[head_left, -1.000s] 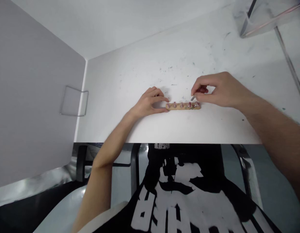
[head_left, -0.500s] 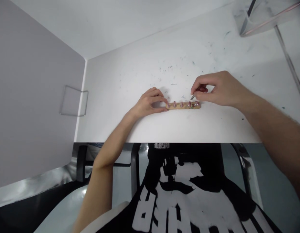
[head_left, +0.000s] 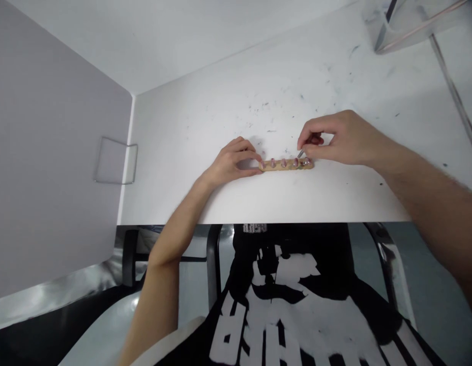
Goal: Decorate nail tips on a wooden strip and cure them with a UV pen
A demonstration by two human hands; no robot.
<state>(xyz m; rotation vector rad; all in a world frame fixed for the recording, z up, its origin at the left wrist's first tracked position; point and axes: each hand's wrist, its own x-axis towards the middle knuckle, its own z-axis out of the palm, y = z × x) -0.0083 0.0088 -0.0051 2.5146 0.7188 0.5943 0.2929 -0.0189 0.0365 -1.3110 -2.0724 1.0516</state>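
Observation:
A thin tan wooden strip (head_left: 286, 165) lies flat on the white table (head_left: 259, 198), carrying a row of several small pink nail-like pieces. My left hand (head_left: 232, 162) pinches the strip's left end between thumb and fingers. My right hand (head_left: 335, 138) is closed in a pinch on a small metal-tipped tool (head_left: 300, 152), with a dark red bit showing between the fingers. The tool's tip points down at the pink pieces near the strip's right end.
A grey partition (head_left: 49, 168) with a clear acrylic holder (head_left: 116, 160) stands at the left. A clear acrylic stand (head_left: 407, 25) sits at the back right. Dark specks dot the tabletop. The table's front edge runs above my lap and a chair.
Both hands and the strip keep their hold and pose; the whole scene has shifted slightly left and up as my head moved.

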